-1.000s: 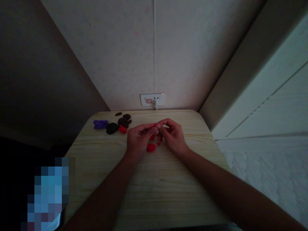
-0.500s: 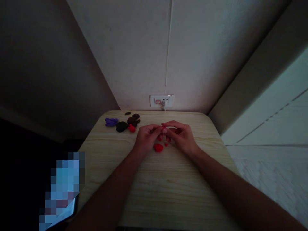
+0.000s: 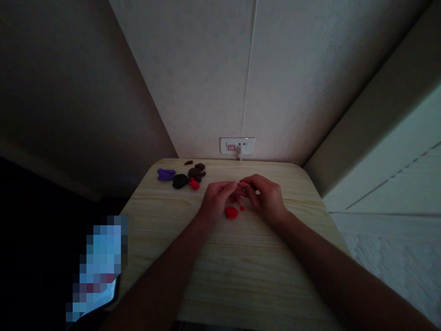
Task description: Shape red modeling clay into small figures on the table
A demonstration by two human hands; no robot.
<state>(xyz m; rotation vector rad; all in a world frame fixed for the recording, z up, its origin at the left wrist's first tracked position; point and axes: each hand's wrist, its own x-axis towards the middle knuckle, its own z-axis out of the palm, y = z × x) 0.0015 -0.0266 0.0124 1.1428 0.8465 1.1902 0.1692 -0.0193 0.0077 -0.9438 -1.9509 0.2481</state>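
Note:
My left hand (image 3: pixel 217 198) and my right hand (image 3: pixel 267 195) meet over the middle of the table, fingertips together. Between them shows a bit of red modelling clay (image 3: pixel 244 184), mostly hidden by the fingers. The right thumb and index finger pinch at it, while the left thumb and curled fingers close in from the other side. Just below the hands lie a larger red clay lump (image 3: pixel 231 212) and a tiny red clay ball (image 3: pixel 242 208).
On the wooden table (image 3: pixel 220 266), at the back left, sit purple clay (image 3: pixel 166 174), a black lump (image 3: pixel 180 181), brown clay pieces (image 3: pixel 196 173) and a small red shape (image 3: pixel 194 184). A wall socket (image 3: pixel 237 145) with a plug is behind. A lit, blurred screen (image 3: pixel 103 257) stands at left.
The view has shifted slightly, so everything sits a little further right. My right fingers have shifted on the red clay, which shows less now. The lumps on the table stay put.

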